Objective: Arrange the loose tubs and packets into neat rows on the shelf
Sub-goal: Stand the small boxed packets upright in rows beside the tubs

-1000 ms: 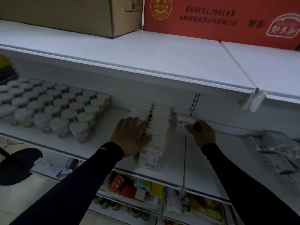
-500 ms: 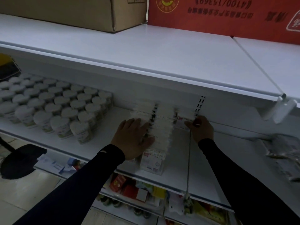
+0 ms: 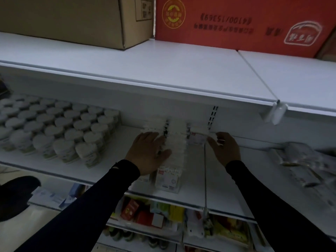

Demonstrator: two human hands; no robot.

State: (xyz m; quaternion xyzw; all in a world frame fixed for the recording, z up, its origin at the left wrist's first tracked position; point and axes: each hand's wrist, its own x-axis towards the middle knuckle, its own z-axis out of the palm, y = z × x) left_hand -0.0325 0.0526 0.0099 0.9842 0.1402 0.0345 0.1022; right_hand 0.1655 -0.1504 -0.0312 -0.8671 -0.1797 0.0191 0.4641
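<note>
while both dark-sleeved arms reach into a white metal shelf [image 3: 192,171], the left hand [image 3: 148,153] lies flat with fingers spread and straight, palm down on the near part of two long rows of small white packets [image 3: 177,142] that run from the shelf's front edge toward the back wall. the front packet [image 3: 168,180] shows a white face with a small red mark. the right hand [image 3: 225,148] is further back and to the right, its fingers curled around a single small white packet with a red stripe [image 3: 197,136], which stands just beside the right-hand row near the back wall; the grip looks like a pinch, though the dim view makes the fingertips hard to read. to the left, well apart from the rows, a block of white round-lidded tubs [image 3: 60,128] stands in tidy lines. on the far right of the same shelf lie blurred clear plastic packets [image 3: 307,160]. on the shelf above sit a brown cardboard box [image 3: 72,19] and a red printed carton [image 3: 241,24]. below, colourful small boxes [image 3: 145,213] fill a lower shelf.
</note>
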